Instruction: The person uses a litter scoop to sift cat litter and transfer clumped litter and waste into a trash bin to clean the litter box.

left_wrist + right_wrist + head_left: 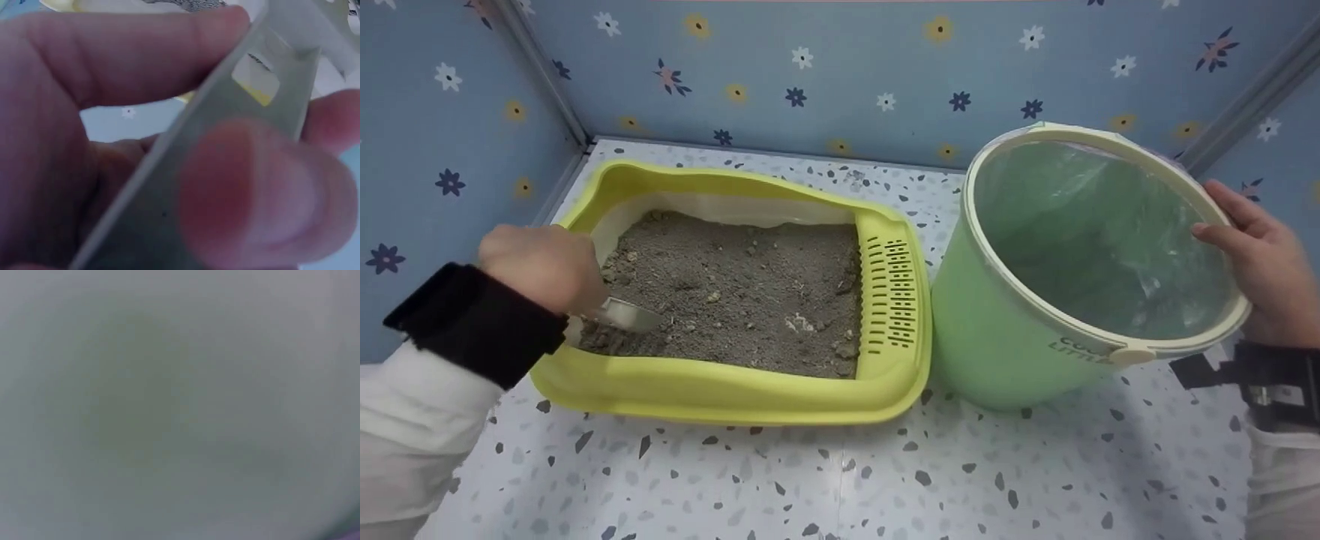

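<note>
My left hand [544, 266] grips a pale litter scoop [631, 315] over the left end of a yellow-green litter box [735, 390]. The scoop's head is down at the grey litter [750, 277], which has small clumps in it. In the left wrist view, the thumb presses on the scoop's handle [152, 219], near a cutout. To the right of the box, a green trash bin [997, 330] leans towards the right, lined with a clear bag [1140, 255]. My right hand [1271, 266] holds its cream rim, thumb over the edge. The right wrist view is a grey-green blur.
A slotted ledge [889, 292] forms the box's right end, close beside the bin. Blue flowered panels [840, 67] stand behind and at both sides. The speckled white floor [810, 480] extends in front.
</note>
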Demonstrator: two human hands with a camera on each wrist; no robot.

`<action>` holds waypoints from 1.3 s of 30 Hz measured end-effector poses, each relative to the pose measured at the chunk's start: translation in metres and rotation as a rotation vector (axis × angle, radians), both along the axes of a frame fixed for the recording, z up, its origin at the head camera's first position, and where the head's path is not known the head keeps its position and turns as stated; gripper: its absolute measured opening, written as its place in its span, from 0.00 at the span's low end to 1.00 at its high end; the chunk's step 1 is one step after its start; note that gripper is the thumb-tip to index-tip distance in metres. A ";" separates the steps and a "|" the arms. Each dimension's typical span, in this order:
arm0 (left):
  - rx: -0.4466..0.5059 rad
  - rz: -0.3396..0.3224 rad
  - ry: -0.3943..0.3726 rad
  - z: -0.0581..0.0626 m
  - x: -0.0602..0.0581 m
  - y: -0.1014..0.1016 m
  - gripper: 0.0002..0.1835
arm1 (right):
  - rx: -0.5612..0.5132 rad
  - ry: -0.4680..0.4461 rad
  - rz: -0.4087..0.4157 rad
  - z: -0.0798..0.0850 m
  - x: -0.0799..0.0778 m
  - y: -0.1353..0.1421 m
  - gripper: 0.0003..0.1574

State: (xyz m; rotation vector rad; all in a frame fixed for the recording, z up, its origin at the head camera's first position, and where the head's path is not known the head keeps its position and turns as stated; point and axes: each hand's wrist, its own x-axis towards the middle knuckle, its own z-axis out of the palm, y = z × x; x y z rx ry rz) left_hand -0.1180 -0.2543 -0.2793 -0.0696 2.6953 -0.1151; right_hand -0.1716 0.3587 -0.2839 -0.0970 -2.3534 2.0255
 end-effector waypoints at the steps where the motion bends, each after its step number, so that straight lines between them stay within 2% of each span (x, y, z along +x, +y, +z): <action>1: -0.006 0.002 -0.010 0.000 -0.003 0.000 0.10 | 0.001 0.003 -0.004 0.000 0.000 0.001 0.42; 6: -0.028 0.008 -0.055 -0.007 -0.012 -0.002 0.10 | -0.013 0.019 -0.003 -0.003 0.001 0.002 0.41; 12: -0.067 0.052 -0.095 -0.017 -0.019 0.002 0.14 | -0.045 0.036 -0.001 -0.004 0.001 0.005 0.39; 18: -0.119 0.010 -0.135 -0.027 -0.029 0.008 0.17 | -0.065 0.000 0.006 -0.003 0.004 0.006 0.38; 23: -0.054 -0.005 -0.106 -0.030 -0.030 -0.001 0.15 | -0.081 -0.004 0.006 -0.002 0.004 0.005 0.38; 28: 0.029 -0.033 -0.045 -0.029 -0.027 -0.009 0.14 | -0.109 -0.004 0.021 -0.002 0.003 0.003 0.38; 34: 0.039 -0.047 -0.021 -0.029 -0.031 -0.016 0.13 | -0.133 0.000 0.031 -0.001 0.002 0.002 0.38; 39: 0.048 -0.057 0.006 -0.032 -0.037 -0.023 0.13 | -0.085 0.033 0.037 -0.003 0.001 0.002 0.38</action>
